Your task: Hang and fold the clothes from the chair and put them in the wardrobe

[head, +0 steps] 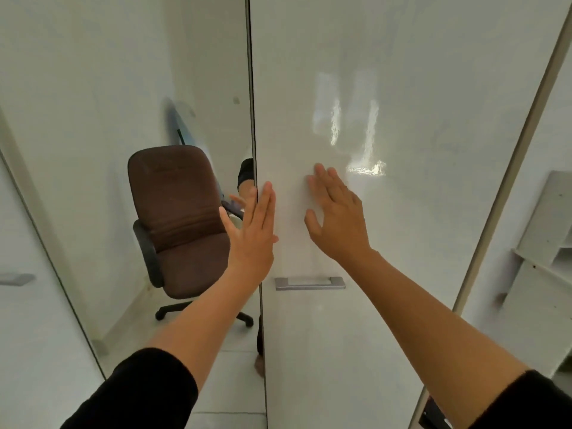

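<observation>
Closing the wardrobe door [402, 212]: my left hand [252, 239] and right hand [337, 218] pressed flat, fingers straight, holding nothing. The chair [179, 221] showed bare in the mirror; even pressure near the door's edge seemed best.

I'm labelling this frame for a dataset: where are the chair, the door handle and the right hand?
chair [173, 193]: head view, on the brown backrest.
door handle [310, 283]: head view, on the middle of the grey metal bar.
right hand [337, 218]: head view, on the back of the hand, flat on the white door.
</observation>
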Available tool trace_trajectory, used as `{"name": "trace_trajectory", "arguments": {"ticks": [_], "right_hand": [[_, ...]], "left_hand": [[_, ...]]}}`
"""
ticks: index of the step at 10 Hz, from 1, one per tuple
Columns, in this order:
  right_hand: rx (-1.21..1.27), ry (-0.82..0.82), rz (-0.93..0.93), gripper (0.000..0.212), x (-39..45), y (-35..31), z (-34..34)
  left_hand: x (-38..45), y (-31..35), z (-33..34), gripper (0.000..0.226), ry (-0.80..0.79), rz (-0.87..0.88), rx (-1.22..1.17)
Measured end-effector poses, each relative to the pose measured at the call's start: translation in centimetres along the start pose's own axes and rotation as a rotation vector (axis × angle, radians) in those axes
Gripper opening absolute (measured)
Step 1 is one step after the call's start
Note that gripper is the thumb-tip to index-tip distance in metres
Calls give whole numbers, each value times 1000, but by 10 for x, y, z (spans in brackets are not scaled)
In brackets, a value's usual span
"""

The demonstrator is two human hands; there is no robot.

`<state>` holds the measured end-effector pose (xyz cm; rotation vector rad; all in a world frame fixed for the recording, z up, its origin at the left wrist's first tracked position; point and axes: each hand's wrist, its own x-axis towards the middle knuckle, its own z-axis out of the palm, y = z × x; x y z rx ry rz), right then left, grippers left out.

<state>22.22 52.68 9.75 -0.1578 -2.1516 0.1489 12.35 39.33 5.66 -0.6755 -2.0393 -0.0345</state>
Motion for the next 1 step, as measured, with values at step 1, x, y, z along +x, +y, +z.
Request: {"name": "trace_trajectory", "arguments": {"ticks": [1], "right_hand": [[142, 100, 22, 53, -88, -14, 6]], "left_hand": [[-53, 5, 0, 67, 71, 10, -298]]}}
